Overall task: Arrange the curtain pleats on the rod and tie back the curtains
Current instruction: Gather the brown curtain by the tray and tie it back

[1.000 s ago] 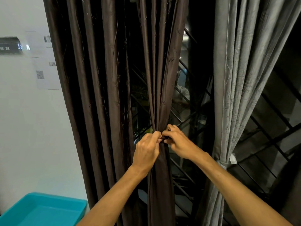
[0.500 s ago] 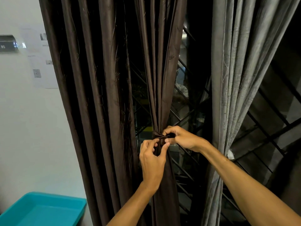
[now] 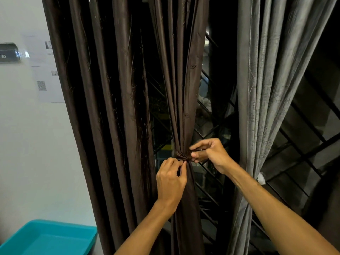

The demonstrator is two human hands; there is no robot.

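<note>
Tieback (image 3: 179, 155) pinched by left hand (image 3: 171, 181), right hand (image 3: 211, 153)

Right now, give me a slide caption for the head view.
Left hand and right hand pinch the tie around the gathered brown curtain, beside a grey curtain.

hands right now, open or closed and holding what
Left hand: closed, pinching the gathered dark brown satin curtain.
Right hand: closed, pinching the dark brown fabric tie band at the knot.

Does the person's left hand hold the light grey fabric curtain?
No, the left hand pinches the dark brown satin curtain just below its brown tie band, apart from the light grey fabric curtain.
</note>
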